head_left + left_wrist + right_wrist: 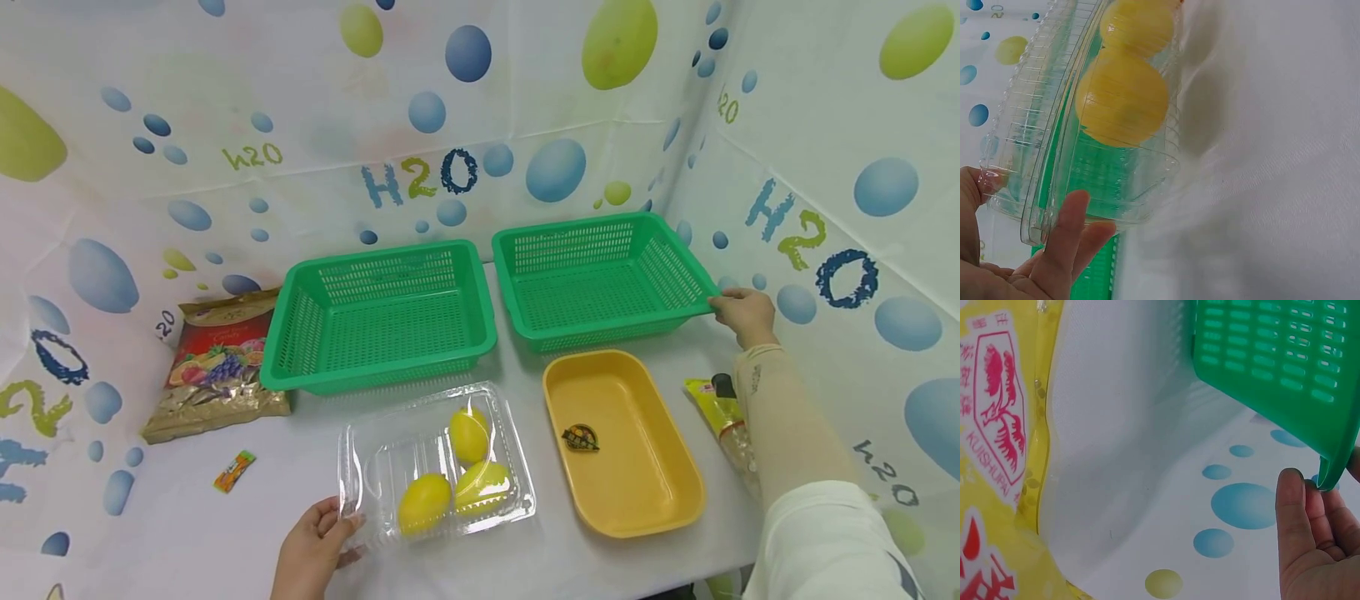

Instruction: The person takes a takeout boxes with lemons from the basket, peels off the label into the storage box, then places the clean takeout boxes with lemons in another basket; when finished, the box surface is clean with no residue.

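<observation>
My left hand [321, 540] grips the near left corner of a clear plastic clamshell box [390, 450], thumb on top and fingers beneath. Several yellow lemons [424, 503] lie inside it; in the left wrist view the box [1141, 200] is raised off the white cloth. With my right hand [744, 315] I pinch the rim at the right corner of the right green basket [600, 325], thumb above and fingers below. That basket holds nothing visible. In the right wrist view, fingertips [1291, 487] meet the basket's rim [1329, 475].
Left of it stands another green basket [397, 367]. A candy bag [225, 358] leans at the far left, near a small wrapped sweet [235, 472]. The yellow tray [630, 475] holds a dark badge-like piece [581, 437]. A yellow packet [723, 425] lies under the right forearm.
</observation>
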A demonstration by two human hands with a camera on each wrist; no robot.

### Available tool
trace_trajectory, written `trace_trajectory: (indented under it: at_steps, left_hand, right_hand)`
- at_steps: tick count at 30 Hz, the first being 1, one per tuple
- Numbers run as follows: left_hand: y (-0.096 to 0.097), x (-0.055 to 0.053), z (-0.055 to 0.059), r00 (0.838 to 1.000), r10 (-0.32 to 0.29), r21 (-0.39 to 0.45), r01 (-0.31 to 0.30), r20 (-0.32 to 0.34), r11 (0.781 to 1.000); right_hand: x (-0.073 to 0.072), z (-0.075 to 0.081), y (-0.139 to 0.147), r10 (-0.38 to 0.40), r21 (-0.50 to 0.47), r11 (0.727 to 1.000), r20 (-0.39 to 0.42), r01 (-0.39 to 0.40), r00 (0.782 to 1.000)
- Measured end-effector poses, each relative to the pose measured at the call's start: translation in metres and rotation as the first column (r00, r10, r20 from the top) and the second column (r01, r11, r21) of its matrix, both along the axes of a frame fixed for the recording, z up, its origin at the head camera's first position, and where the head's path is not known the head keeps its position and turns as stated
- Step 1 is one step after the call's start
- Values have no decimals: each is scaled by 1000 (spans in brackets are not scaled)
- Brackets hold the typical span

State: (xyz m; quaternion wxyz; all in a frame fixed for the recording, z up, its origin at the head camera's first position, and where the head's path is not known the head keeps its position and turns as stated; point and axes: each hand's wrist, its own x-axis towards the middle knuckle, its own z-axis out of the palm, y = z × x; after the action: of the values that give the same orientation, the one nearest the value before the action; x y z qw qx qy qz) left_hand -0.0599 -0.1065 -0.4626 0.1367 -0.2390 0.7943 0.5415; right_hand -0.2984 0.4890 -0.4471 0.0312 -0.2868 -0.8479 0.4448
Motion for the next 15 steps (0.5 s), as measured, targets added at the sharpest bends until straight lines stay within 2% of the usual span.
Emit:
trace_trajectory:
  at_steps: [7, 15]
  left_hand:
    - [7, -5, 9, 998, 54, 50, -53, -20, 997]
    - [22, -22, 42, 991, 30, 126, -13, -127, 992]
  right_hand:
    - [16, 17, -16, 63, -17, 998, -4, -63, 998]
    - [18, 22, -20, 54, -21, 998, 4, -54, 999]
